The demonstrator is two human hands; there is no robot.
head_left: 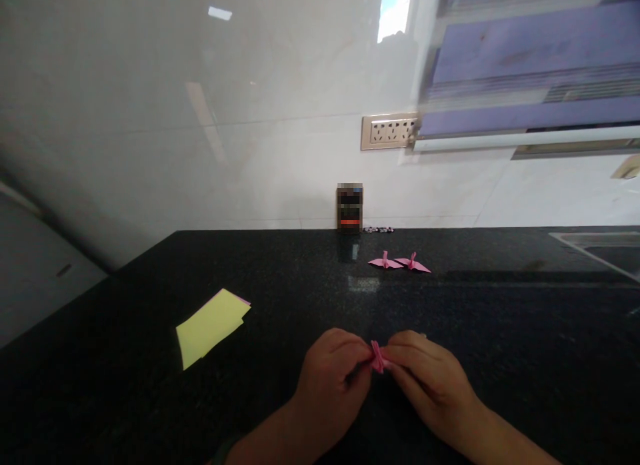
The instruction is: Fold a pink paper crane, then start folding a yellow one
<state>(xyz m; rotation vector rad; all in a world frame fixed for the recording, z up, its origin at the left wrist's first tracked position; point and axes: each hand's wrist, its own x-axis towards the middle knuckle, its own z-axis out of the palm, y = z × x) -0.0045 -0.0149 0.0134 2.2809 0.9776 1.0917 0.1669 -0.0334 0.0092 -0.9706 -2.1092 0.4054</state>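
Observation:
A small folded pink paper piece (377, 357) sits between my two hands just above the black countertop (500, 332). My left hand (334, 375) pinches its left side with closed fingers. My right hand (425, 375) pinches its right side the same way. Most of the piece is hidden by my fingertips. Two finished pink paper cranes (399, 262) lie side by side farther back on the counter, apart from my hands.
A stack of yellow paper squares (210, 325) lies to the left. A small dark box (349, 208) stands against the white wall, with small beads (379, 230) beside it. A wall socket (389, 131) and a sink edge (595, 248) are at the right.

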